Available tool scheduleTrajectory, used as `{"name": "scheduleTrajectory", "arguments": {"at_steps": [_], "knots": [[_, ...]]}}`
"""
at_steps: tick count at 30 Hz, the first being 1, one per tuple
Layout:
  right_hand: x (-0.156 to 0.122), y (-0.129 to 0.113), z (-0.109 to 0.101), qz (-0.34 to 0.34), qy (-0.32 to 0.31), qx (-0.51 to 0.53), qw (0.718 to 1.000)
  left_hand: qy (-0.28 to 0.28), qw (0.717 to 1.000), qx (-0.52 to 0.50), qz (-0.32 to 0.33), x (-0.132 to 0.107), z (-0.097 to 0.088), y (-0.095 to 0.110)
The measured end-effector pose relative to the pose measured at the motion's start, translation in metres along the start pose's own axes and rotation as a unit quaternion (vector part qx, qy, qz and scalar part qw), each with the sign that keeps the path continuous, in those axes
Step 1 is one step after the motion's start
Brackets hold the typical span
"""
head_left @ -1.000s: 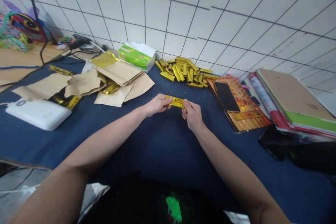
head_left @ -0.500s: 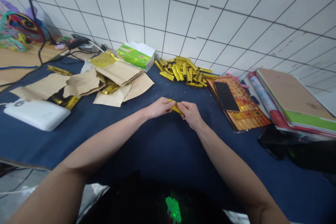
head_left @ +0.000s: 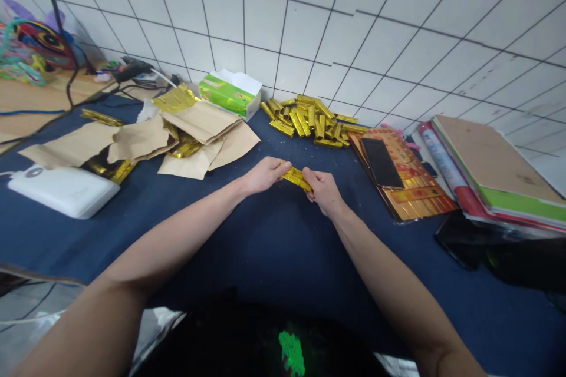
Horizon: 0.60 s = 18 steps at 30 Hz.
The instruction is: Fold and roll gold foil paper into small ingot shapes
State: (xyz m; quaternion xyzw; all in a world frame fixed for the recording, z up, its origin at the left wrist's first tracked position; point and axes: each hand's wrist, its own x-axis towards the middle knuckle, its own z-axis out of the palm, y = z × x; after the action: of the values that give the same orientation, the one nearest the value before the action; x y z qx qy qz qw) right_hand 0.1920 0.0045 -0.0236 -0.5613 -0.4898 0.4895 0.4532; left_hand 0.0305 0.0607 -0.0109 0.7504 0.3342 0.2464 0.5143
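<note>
A narrow folded piece of gold foil paper (head_left: 295, 177) is stretched between my hands above the dark blue cloth (head_left: 269, 253). My left hand (head_left: 267, 175) pinches its left end with thumb and fingers. At the right end, my right hand (head_left: 324, 190) grips it between thumb and curled fingers. Beyond them, a heap of similar folded gold foil pieces (head_left: 305, 121) lies against the tiled wall. Torn brown paper (head_left: 194, 121), with gold foil sheets (head_left: 177, 99) among it, is spread to the left.
A green tissue pack (head_left: 227, 94) stands by the wall. At the left lies a white power bank (head_left: 64, 191) with a cable. On the right, a black phone (head_left: 381, 163) rests on an orange-gold packet (head_left: 420, 191), beside a stack of notebooks (head_left: 499, 159).
My left hand has shifted slightly up and left along the foil piece, so more of the gold strip shows between my hands. My right hand has barely moved.
</note>
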Motion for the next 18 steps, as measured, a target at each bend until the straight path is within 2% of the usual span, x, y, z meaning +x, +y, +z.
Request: {"name": "scheduleTrajectory", "arguments": {"at_steps": [5, 11, 15, 18], "knots": [[0.0002, 0.003, 0.0015, -0.018, 0.036, 0.023, 0.999, -0.003, 1.0, 0.021, 0.017, 0.001, -0.0049, -0.0024], [0.0018, 0.005, 0.0005, -0.008, 0.037, 0.062, 0.997, 0.042, 0.999, 0.018, 0.015, 0.0028, -0.0086, -0.0054], [0.0013, 0.0058, 0.0015, -0.022, 0.067, 0.088, 0.994, 0.04, 0.999, 0.017, 0.015, 0.0032, -0.0091, -0.006], [-0.0006, 0.0021, 0.0011, -0.011, 0.038, 0.105, 0.994, 0.052, 0.999, 0.005, 0.011, 0.0032, -0.0094, -0.0058]]}}
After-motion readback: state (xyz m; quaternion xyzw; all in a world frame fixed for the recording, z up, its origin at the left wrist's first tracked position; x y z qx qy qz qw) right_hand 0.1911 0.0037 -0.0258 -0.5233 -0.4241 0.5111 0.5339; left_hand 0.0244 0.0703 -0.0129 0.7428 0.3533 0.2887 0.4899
